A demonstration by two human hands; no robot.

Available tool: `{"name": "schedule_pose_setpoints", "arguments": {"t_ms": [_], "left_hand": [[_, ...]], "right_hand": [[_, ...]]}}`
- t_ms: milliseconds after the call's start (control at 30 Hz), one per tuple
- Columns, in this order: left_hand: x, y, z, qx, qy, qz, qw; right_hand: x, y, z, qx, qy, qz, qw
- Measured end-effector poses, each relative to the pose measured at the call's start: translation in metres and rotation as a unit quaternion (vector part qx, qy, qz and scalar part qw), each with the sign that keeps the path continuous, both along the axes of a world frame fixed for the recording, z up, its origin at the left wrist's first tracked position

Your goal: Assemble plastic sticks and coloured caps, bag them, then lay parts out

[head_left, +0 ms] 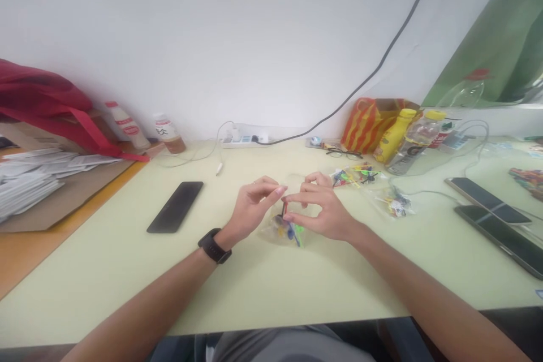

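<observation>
At the near middle of the pale green table (254, 288), as seen from the head camera, the person's left hand (250, 203) and right hand (322, 212) meet fingertip to fingertip over a clear bag (291, 233). The bag rests on the table just below the fingers and contains a few coloured pieces – blue, yellow and green. A small dark piece (283, 209) stands upright at the bag's mouth. Two filled bags (354, 175) of the same kind lie to the right, near the right hand but apart from it, one beyond the other. Judged from this layout, part of the bagging is done and the bag under the hands is partly loaded, with the dark piece not yet fully inside. Grip state, right hand: thumb and forefinger are closed on the dark piece, the other fingers curled loosely above the bag. Grip state, left hand: thumb and forefinger are pinched shut and appear to hold the upper edge of the bag – the film is too clear to confirm the exact contact line. A black watch (214, 246) sits on the left wrist. A black phone (175, 206) lies flat to the left, well apart from both hands.
</observation>
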State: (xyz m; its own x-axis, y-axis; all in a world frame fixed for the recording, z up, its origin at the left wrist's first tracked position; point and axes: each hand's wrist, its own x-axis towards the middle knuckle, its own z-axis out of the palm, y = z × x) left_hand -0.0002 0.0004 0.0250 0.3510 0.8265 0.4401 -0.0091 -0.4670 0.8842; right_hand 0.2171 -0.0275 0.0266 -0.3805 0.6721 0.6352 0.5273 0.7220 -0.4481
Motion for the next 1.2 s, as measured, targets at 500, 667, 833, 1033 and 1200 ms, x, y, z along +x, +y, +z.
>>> {"name": "schedule_pose_setpoints", "arguments": {"t_ms": [500, 667, 833, 1033, 1200], "left_hand": [[0.004, 0.006, -0.013, 0.02, -0.045, 0.079, 0.996], [0.003, 0.005, -0.017, -0.058, -0.064, -0.048, 0.995], [0.001, 0.013, -0.031, -0.11, 0.075, -0.136, 0.982], [-0.001, 0.02, -0.038, -0.083, 0.084, -0.099, 0.988], [-0.001, 0.019, -0.036, -0.067, 0.117, -0.089, 0.987]], "right_hand": [[0.005, -0.001, 0.005, -0.001, -0.074, 0.008, 0.997], [0.01, 0.001, 0.004, 0.104, -0.052, -0.048, 0.992], [0.012, 0.007, 0.0, 0.065, 0.015, -0.057, 0.996], [0.008, 0.023, -0.018, -0.181, 0.271, 0.008, 0.945], [0.011, 0.029, -0.019, -0.256, 0.375, 0.009, 0.891]]}}
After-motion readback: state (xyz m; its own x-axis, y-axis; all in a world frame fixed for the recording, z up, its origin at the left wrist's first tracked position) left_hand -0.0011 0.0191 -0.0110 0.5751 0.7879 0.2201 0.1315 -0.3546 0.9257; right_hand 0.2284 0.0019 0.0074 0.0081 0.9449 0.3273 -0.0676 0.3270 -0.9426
